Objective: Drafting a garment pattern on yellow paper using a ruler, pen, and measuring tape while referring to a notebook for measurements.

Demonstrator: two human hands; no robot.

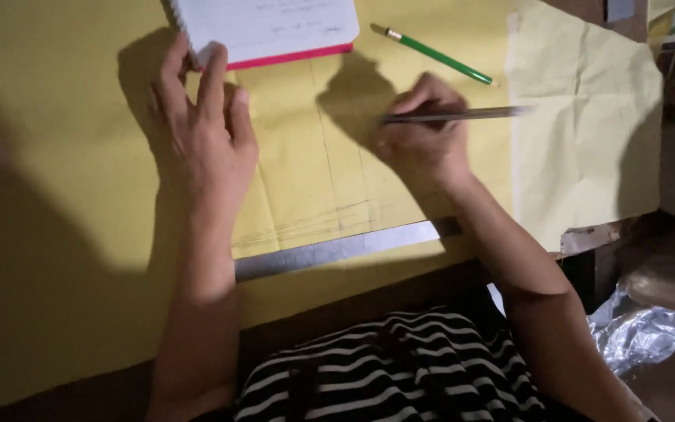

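The left hand [206, 133] lies flat on the large yellow paper [72, 180] that covers the bench, and its fingertips touch the lower edge of a small notebook [267, 27] with white pages and a pink border. This hand's grip is loose and wide; it holds nothing, it only rests against the notebook. The right hand [423, 137] has a closed grip around a thin grey pen [462, 116], which lies almost level and points to the right, over the yellow paper. Faint pencil lines [314, 219] are drawn on the paper between the two hands. A long metal ruler [337, 250] lies on the paper below the hands, near the front edge of the bench, and passes under both forearms. A green pencil [439, 56] lies above the right hand, apart from it. A paler, creased sheet [587, 141] lies to the right, partly over the yellow paper. A striped shirt [384, 367] shows at the bottom.
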